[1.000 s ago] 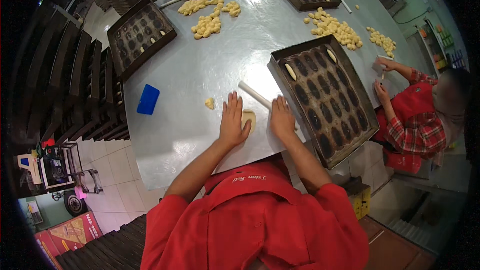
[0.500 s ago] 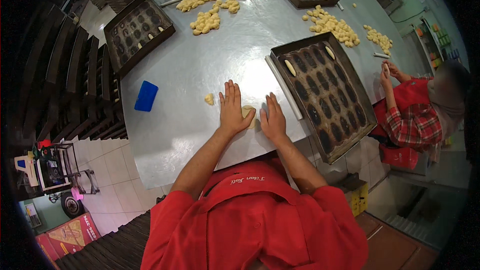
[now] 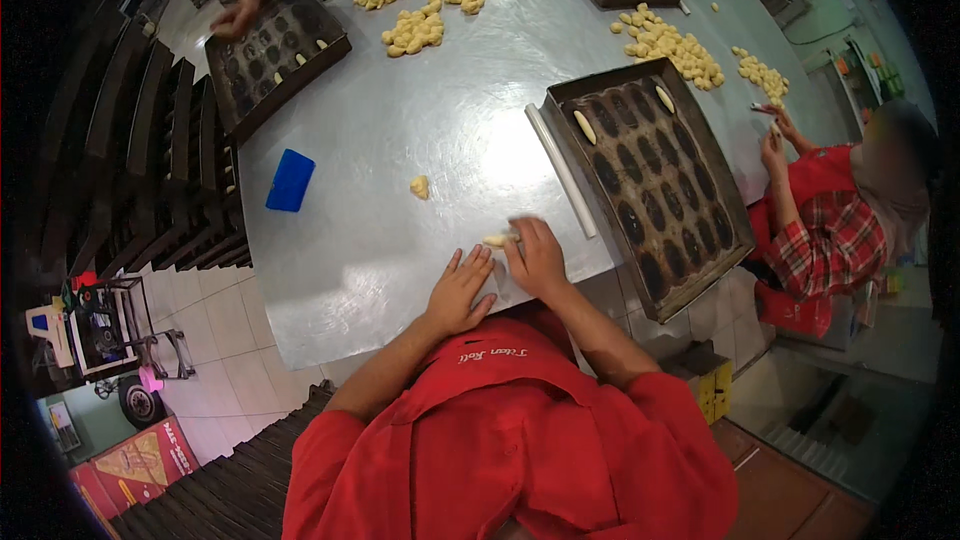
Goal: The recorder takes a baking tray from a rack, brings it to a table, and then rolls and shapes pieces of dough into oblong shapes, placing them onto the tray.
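My left hand lies open and palm down near the metal table's front edge, its fingers spread, just below a pale rolled piece of dough. Over the right end of that piece is my right hand, its fingers apart and slightly bent, the tips blurred. A small yellow dough ball sits farther up. A white rolling rod lies beside a dark tray on my right, which has two pale dough rolls among dark oval hollows. A blue rectangular scraper lies to the left.
The steel table holds piles of dough balls and more trays. A co-worker works at the right; other co-workers' hands show at the far side. Stacked dark trays stand at left.
Both my hands have pulled toward the table's front edge; the flat dough now shows as a roll. A far co-worker's hand has moved to the left tray.
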Demonstrator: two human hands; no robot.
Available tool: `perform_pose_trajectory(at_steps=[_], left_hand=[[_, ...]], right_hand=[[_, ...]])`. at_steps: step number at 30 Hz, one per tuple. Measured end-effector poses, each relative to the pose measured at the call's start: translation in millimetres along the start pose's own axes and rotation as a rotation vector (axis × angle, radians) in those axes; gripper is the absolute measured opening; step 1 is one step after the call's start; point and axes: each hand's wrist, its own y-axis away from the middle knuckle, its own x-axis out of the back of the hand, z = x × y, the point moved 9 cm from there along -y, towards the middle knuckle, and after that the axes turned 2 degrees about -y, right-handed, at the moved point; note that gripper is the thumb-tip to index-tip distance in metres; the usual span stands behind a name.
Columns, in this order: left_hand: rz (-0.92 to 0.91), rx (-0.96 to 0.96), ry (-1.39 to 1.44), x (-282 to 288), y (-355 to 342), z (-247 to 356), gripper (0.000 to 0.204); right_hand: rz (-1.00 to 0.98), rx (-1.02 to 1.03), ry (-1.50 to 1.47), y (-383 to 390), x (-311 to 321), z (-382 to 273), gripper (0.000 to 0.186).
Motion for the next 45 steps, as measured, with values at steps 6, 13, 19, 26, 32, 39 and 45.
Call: perform_pose_trajectory(at_steps=[6, 13, 19, 26, 32, 39, 45], left_hand=[[0.446, 0.187, -0.019, 51.1, -2.5, -61.0, 0.041], [0.619, 0.392, -0.124, 83.9, 2.6, -103.6, 0.037], [0.638, 0.553, -0.187, 93.0, -23.7, -123.2, 0.041], [0.571, 0.501, -0.238, 86.8, -26.2, -136.5, 0.042], [0.575, 0.439, -0.23, 92.4, -40.1, -117.1, 0.04], [0.614, 0.433, -0.198, 92.2, -28.2, -128.1, 0.038], [0.582, 0.462, -0.22, 92.2, -32.4, -128.3, 0.034]], right_hand=[[-0.045, 0.28, 0.549, -54.4, -47.8, -31.7, 0.065], [-0.435, 0.253, 0.371, 66.0, -75.9, -41.2, 0.082], [-0.181, 0.157, 0.577, -79.2, -61.5, -33.4, 0.079], [-0.297, 0.015, 0.224, -114.0, -11.8, -0.4, 0.03], [-0.182, 0.006, 0.307, -65.4, 6.1, 19.9, 0.021], [0.737, 0.105, 0.109, -64.8, 181.4, -13.0, 0.021], [0.419, -0.102, 0.45, -32.9, 180.0, 96.4, 0.016]])
